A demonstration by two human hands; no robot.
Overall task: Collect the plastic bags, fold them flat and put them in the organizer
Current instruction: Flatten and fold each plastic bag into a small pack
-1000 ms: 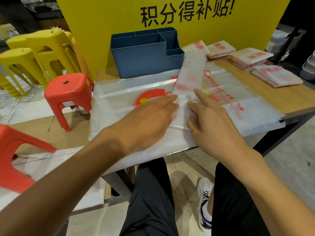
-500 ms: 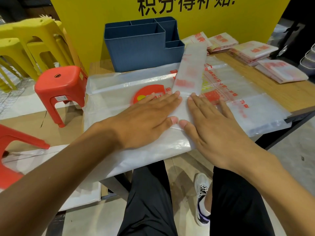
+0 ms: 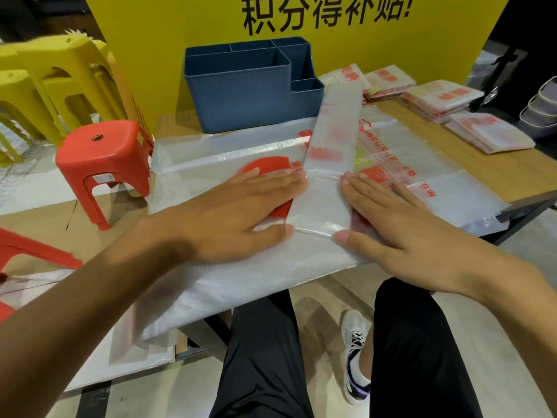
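Nearest the camera are the person's black trouser legs [image 3: 265, 357] and a white sneaker with dark markings [image 3: 355, 354] on the pale floor. Above them, two bare forearms reach forward onto the near edge of a wooden surface [image 3: 497, 167]. The left hand [image 3: 238, 212] and the right hand [image 3: 401, 224] both lie flat, palms down, fingers straight and gripping nothing. Between them runs a long, narrow folded strip of translucent white plastic bag with faint red print [image 3: 328, 158], stretching away from the person; the left fingertips touch its left edge and the right hand presses beside its right edge, with both thumbs near its closest end. The strip and the hands rest on large translucent plastic bags with red printing and a red circular logo [image 3: 211, 164], spread flat over the surface and hanging over its near edge. Farther back, just left of the strip's far end, stands a dark blue plastic organizer with several open compartments [image 3: 247, 95]. To the right at the back lie several stacks of folded white plastic bags with red print [image 3: 443, 98]. Left of the surface sits a small red plastic stool [image 3: 102, 158], with stacked yellow plastic stools [image 3: 57, 82] behind it. A yellow sign panel with black Chinese characters [image 3: 325, 13] rises behind the organizer.
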